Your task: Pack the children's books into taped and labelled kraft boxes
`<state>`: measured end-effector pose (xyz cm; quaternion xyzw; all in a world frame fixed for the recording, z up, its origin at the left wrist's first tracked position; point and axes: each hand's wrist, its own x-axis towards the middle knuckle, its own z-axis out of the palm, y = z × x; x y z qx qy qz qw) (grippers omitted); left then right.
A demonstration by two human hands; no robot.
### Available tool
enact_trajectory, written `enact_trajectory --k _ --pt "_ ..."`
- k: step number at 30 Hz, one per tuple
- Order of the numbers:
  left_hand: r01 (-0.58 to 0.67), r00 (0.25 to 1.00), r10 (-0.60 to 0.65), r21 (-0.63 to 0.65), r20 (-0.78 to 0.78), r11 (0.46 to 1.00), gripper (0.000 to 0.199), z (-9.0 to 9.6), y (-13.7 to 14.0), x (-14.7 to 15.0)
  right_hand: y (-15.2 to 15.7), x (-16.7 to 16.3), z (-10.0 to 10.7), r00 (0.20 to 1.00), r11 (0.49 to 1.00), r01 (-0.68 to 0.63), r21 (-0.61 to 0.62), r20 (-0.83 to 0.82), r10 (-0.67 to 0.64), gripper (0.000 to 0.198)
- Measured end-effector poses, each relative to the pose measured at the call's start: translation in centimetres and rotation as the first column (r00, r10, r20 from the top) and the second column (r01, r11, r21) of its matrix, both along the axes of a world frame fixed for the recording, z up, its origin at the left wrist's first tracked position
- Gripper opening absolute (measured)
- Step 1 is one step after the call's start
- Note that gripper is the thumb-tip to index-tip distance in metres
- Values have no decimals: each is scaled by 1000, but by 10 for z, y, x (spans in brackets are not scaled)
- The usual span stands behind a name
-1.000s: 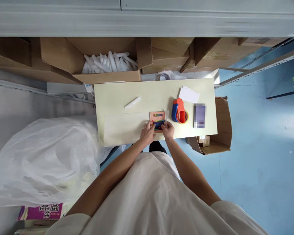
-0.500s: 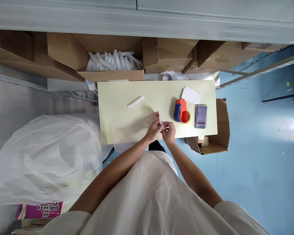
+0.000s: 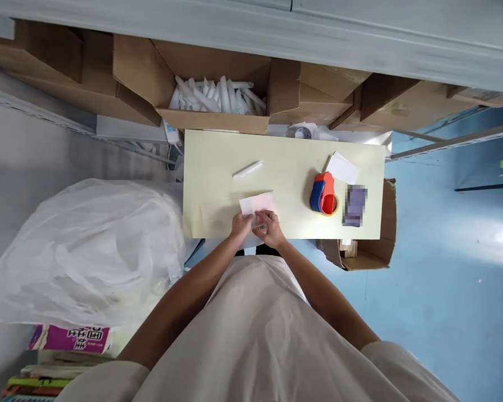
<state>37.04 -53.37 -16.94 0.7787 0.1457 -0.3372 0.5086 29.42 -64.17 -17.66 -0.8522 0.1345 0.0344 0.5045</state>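
Observation:
Near the table's front edge, my left hand grips the left side of a thin white sheet, its thumb on top. A faint pink tone shows through the sheet; what lies under it is hidden. My right hand is closed on the sheet's lower right part, fingers bent over it. Between the hands a small printed patch shows. Under and left of the hands, a translucent plastic sheet lies flat on the pale table. Farther back rests a slim rolled white packet.
To the right are a red and blue tape dispenser, white cards and a blurred purple item. Behind stands a carton of white rolled packets. A large plastic bag bulges at left; an open carton sits right.
The orange card seen between my hands is now covered by the white sheet, which is spread wider. My hands have moved slightly left on the table. The camera view has shifted and tilted.

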Motion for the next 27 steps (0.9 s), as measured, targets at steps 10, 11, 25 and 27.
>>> enact_trajectory --k 10,11,25,27 --pt "160 916 -218 190 336 969 59 8 -4 -21 -2 6 -12 998 995 23 95 -68 -16 46" --pt "215 924 -256 169 284 962 56 6 -7 -24 -5 5 -11 997 994 53 90 -66 -47 42" --pt "150 989 -150 -135 9 979 45 -16 -47 -17 -59 -14 1 782 632 623 462 -392 -485 26" --pt "257 966 -260 -195 15 946 33 -18 -67 -14 -68 -18 10 780 596 624 506 -355 -515 27"
